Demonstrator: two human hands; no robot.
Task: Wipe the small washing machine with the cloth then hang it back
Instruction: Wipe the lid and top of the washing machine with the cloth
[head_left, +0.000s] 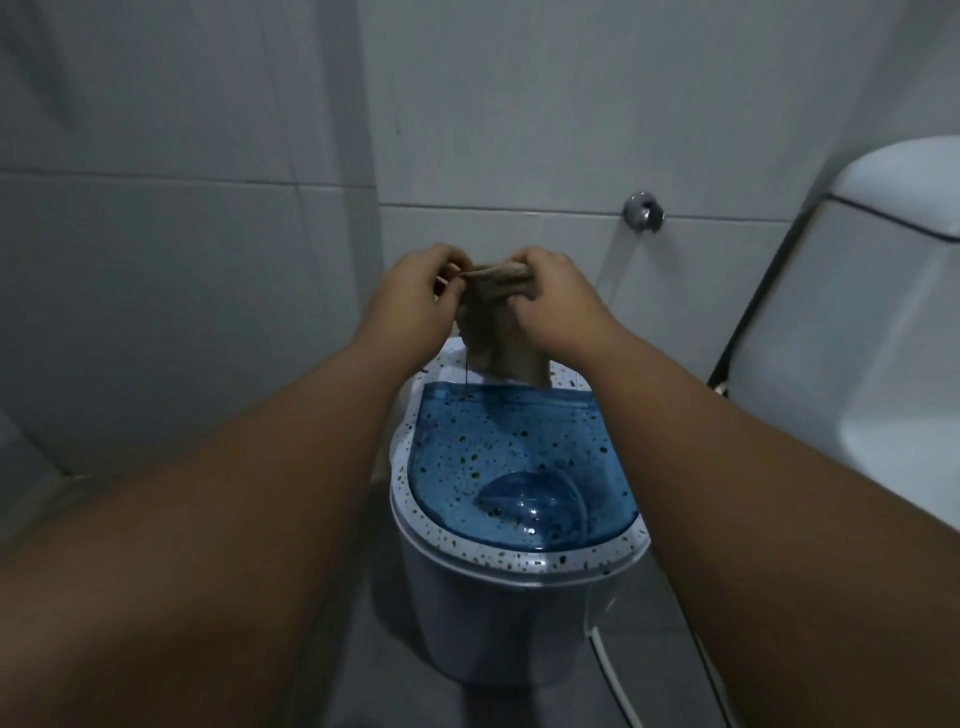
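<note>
While bunched, drab brown cloth (493, 306).

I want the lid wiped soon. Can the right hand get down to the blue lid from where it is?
Probably yes: the right hand grips the cloth above the machine's back edge, with nothing between it and the blue lid.

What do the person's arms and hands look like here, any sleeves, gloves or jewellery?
Both forearms are bare to the frame edge, with no sleeves in view. The left hand and right hand are ungloved, and no rings, watch or bracelets are visible in this dim light.
</note>
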